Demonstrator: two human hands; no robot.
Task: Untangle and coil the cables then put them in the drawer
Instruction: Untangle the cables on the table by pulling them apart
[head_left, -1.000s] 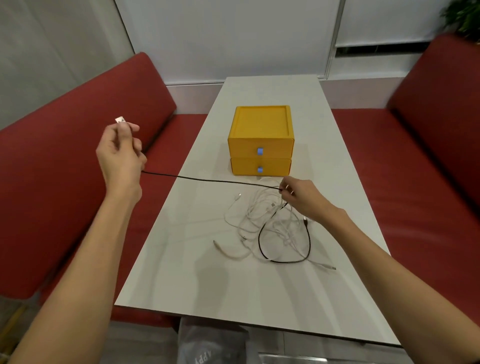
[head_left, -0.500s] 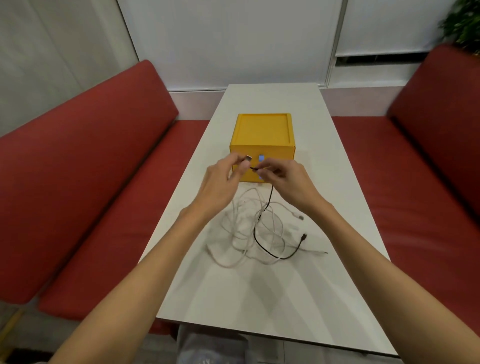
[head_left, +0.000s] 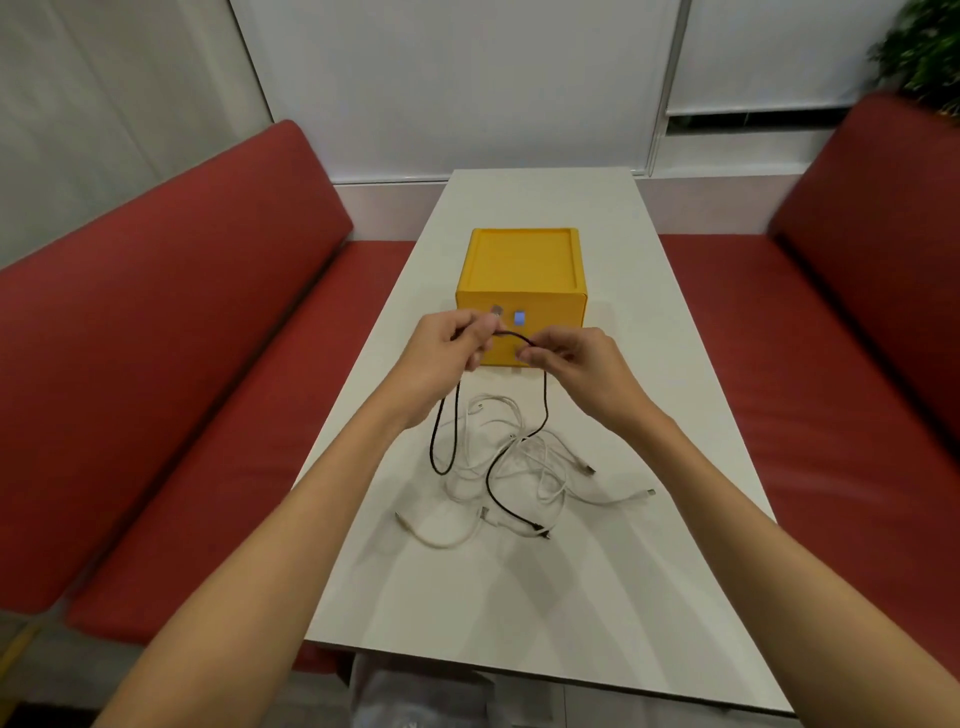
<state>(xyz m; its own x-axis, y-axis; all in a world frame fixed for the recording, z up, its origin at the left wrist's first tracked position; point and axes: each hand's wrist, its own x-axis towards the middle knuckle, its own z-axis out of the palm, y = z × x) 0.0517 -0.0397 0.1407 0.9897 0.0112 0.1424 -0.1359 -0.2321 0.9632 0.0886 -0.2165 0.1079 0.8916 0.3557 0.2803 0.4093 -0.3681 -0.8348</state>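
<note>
While left hand (head_left: 441, 358) and right hand (head_left: 582, 369) pinch black cable (head_left: 545, 402), white table (head_left: 519, 597) between red benches (head_left: 182, 338)

**Two bare arms and a strip of grey cloth**

Both arms are uncovered from the lower corners of the view up to the fingertips. The left forearm (head_left: 291, 545) and the right forearm (head_left: 753, 545) are slim and smooth, each narrowing toward the wrist. The left hand (head_left: 441, 353) and the right hand (head_left: 576, 364) are bare, with knuckles and faint tendon lines showing on their backs. At the bottom edge, between the forearms, a patch of creased light grey fabric (head_left: 415, 696) shows. It looks like clothing, but which garment cannot be told.
</note>
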